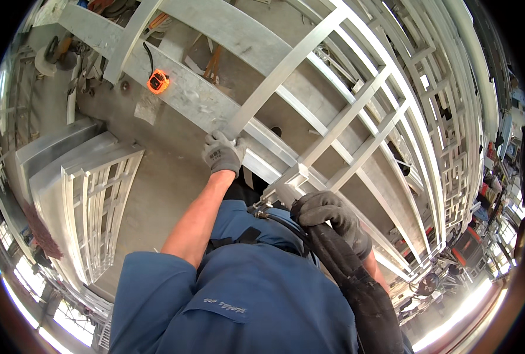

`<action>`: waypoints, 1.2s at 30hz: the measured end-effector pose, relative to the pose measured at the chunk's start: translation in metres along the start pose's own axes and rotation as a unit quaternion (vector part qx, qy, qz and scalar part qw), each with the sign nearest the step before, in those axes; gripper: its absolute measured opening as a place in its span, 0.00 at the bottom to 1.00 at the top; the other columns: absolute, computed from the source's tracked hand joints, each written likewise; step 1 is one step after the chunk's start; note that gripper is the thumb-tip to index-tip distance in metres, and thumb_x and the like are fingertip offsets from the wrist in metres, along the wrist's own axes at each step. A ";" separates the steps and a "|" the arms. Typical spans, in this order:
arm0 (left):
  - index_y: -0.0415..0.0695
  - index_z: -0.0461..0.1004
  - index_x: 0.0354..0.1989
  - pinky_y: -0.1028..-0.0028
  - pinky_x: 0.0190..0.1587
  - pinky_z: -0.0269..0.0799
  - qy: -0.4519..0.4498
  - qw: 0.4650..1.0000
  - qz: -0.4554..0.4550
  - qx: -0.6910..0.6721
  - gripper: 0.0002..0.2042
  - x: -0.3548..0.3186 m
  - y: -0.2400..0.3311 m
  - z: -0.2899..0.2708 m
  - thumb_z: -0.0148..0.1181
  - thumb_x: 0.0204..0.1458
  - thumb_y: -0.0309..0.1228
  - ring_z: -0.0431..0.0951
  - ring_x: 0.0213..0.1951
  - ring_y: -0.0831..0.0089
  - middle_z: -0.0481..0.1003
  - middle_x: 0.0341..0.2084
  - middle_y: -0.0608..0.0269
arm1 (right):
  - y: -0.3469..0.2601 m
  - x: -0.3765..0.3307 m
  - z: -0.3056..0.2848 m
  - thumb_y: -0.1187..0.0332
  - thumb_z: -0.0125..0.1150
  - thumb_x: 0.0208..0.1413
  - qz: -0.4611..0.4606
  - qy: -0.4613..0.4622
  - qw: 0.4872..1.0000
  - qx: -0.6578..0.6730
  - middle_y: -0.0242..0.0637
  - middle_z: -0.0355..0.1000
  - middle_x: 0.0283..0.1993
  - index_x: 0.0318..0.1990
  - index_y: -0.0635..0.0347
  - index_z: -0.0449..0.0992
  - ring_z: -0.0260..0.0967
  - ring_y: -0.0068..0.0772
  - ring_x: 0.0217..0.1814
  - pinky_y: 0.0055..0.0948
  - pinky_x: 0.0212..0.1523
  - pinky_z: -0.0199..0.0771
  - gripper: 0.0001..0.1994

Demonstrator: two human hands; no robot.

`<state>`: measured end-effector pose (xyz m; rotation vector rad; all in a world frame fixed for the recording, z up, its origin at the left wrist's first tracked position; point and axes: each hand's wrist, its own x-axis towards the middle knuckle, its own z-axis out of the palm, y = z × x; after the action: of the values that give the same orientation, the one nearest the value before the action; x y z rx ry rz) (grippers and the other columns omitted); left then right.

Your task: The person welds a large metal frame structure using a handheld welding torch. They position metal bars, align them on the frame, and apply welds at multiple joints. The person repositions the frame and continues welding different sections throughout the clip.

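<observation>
My left hand, fingers bent and close together, touches the frame at a bar's end; my right hand curls round a black hose. Ahead and rightward spreads the frame, dull silver, an open grid of smooth, flat-sided bars.

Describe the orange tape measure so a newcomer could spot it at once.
Find the wide metal beam running from upper left toward the left hand. The tape measure rests on it, up and left of that hand. Its orange case stands out against the grey metal.
</observation>
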<state>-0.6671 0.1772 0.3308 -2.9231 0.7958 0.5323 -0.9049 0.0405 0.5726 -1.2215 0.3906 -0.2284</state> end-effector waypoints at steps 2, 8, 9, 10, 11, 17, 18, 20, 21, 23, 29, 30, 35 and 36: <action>0.36 0.69 0.48 0.54 0.45 0.78 0.002 1.000 0.003 0.014 0.32 0.002 0.003 0.004 0.65 0.49 0.54 0.81 0.44 0.50 0.74 0.43 0.47 | 0.007 0.004 -0.020 0.62 0.78 0.51 0.020 -0.088 0.996 -0.002 0.47 0.73 0.56 0.54 0.65 0.80 0.72 0.46 0.59 0.45 0.60 0.69 0.25; 0.36 0.70 0.48 0.52 0.47 0.77 0.019 1.000 -0.006 0.023 0.30 0.003 0.005 0.007 0.66 0.48 0.52 0.80 0.45 0.51 0.74 0.44 0.45 | 0.015 0.019 -0.052 0.70 0.77 0.52 0.062 -0.179 0.979 0.068 0.47 0.75 0.61 0.61 0.60 0.79 0.69 0.51 0.69 0.54 0.70 0.63 0.27; 0.37 0.70 0.48 0.52 0.47 0.77 0.020 1.000 -0.006 0.013 0.30 0.004 0.003 0.009 0.66 0.48 0.51 0.79 0.45 0.50 0.74 0.44 0.45 | 0.017 0.021 -0.056 0.71 0.77 0.52 0.054 -0.183 0.978 0.080 0.47 0.75 0.61 0.61 0.60 0.79 0.69 0.51 0.69 0.54 0.70 0.63 0.27; 0.37 0.70 0.48 0.52 0.48 0.77 0.021 1.000 -0.005 0.003 0.29 0.004 0.001 0.011 0.66 0.48 0.51 0.79 0.45 0.50 0.74 0.44 0.44 | 0.017 0.025 -0.060 0.71 0.76 0.52 0.046 -0.187 0.977 0.092 0.47 0.75 0.62 0.61 0.61 0.79 0.69 0.51 0.69 0.54 0.70 0.64 0.27; 0.36 0.69 0.53 0.53 0.51 0.76 0.027 0.999 0.008 -0.017 0.32 0.001 -0.001 0.012 0.67 0.48 0.49 0.78 0.48 0.49 0.73 0.48 0.43 | 0.014 0.030 -0.069 0.72 0.76 0.53 0.068 -0.201 0.971 0.109 0.49 0.74 0.64 0.62 0.63 0.78 0.68 0.52 0.71 0.55 0.72 0.63 0.27; 0.33 0.61 0.70 0.50 0.62 0.71 0.145 0.965 0.090 -0.198 0.46 0.000 -0.007 0.033 0.73 0.44 0.45 0.73 0.60 0.41 0.70 0.62 0.36 | 0.016 0.079 -0.099 0.74 0.57 0.70 0.159 0.036 0.986 0.018 0.47 0.73 0.66 0.66 0.69 0.72 0.71 0.43 0.69 0.43 0.72 0.70 0.19; 0.32 0.64 0.66 0.50 0.60 0.71 0.104 0.985 0.047 -0.132 0.43 -0.003 -0.003 0.026 0.70 0.45 0.48 0.74 0.58 0.42 0.70 0.60 0.38 | 0.010 0.098 -0.089 0.70 0.60 0.70 0.184 0.046 0.982 -0.018 0.44 0.75 0.63 0.65 0.66 0.74 0.73 0.38 0.65 0.38 0.66 0.74 0.19; 0.33 0.67 0.59 0.49 0.57 0.72 0.023 0.996 0.002 -0.083 0.38 -0.001 0.001 0.022 0.68 0.45 0.50 0.75 0.54 0.43 0.71 0.56 0.41 | 0.027 0.121 -0.086 0.54 0.65 0.65 0.246 0.022 0.967 -0.065 0.42 0.77 0.63 0.62 0.61 0.78 0.72 0.35 0.65 0.37 0.68 0.69 0.25; 0.33 0.67 0.58 0.49 0.56 0.72 0.023 0.997 0.000 -0.073 0.37 -0.002 0.000 0.022 0.68 0.45 0.49 0.75 0.54 0.43 0.71 0.55 0.41 | 0.044 0.131 -0.086 0.50 0.61 0.66 0.244 -0.008 0.959 -0.141 0.43 0.76 0.63 0.62 0.59 0.78 0.72 0.37 0.66 0.38 0.69 0.69 0.26; 0.33 0.68 0.57 0.50 0.56 0.73 0.020 0.997 -0.006 -0.072 0.35 0.001 0.003 0.021 0.68 0.46 0.48 0.75 0.54 0.43 0.72 0.54 0.42 | 0.073 0.155 -0.079 0.49 0.59 0.65 0.252 -0.033 0.935 -0.248 0.48 0.77 0.62 0.61 0.58 0.78 0.73 0.46 0.65 0.40 0.67 0.70 0.26; 0.35 0.69 0.57 0.51 0.57 0.72 0.170 0.966 0.122 -0.154 0.36 0.006 -0.014 0.047 0.72 0.45 0.47 0.76 0.52 0.47 0.73 0.51 0.43 | 0.114 0.203 -0.028 0.51 0.67 0.55 -0.006 -0.122 0.815 -0.566 0.45 0.75 0.56 0.61 0.53 0.73 0.72 0.53 0.61 0.49 0.62 0.71 0.28; 0.35 0.69 0.58 0.51 0.56 0.71 0.165 0.968 0.119 -0.149 0.37 0.006 -0.015 0.047 0.72 0.44 0.48 0.75 0.52 0.47 0.73 0.51 0.43 | 0.122 0.208 -0.016 0.51 0.71 0.50 -0.069 -0.097 0.762 -0.637 0.41 0.76 0.54 0.57 0.53 0.74 0.70 0.49 0.64 0.47 0.65 0.67 0.29; 0.35 0.66 0.60 0.49 0.54 0.71 0.069 0.993 0.018 -0.095 0.41 -0.002 -0.001 0.020 0.73 0.42 0.49 0.74 0.53 0.46 0.71 0.54 0.43 | 0.173 0.241 -0.023 0.62 0.61 0.59 -0.069 -0.164 0.579 -0.796 0.35 0.78 0.53 0.55 0.49 0.79 0.70 0.40 0.63 0.40 0.68 0.61 0.17; 0.35 0.65 0.60 0.48 0.54 0.70 0.052 0.994 0.009 -0.093 0.41 0.000 -0.002 0.020 0.73 0.42 0.49 0.74 0.53 0.46 0.70 0.55 0.43 | 0.180 0.245 -0.026 0.66 0.58 0.61 -0.051 -0.172 0.569 -0.803 0.34 0.78 0.52 0.55 0.49 0.79 0.71 0.39 0.63 0.40 0.68 0.61 0.15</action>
<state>-0.6731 0.1819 0.3117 -3.1398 0.8274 0.4821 -0.6995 -0.0147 0.3546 -3.0659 0.0721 0.4419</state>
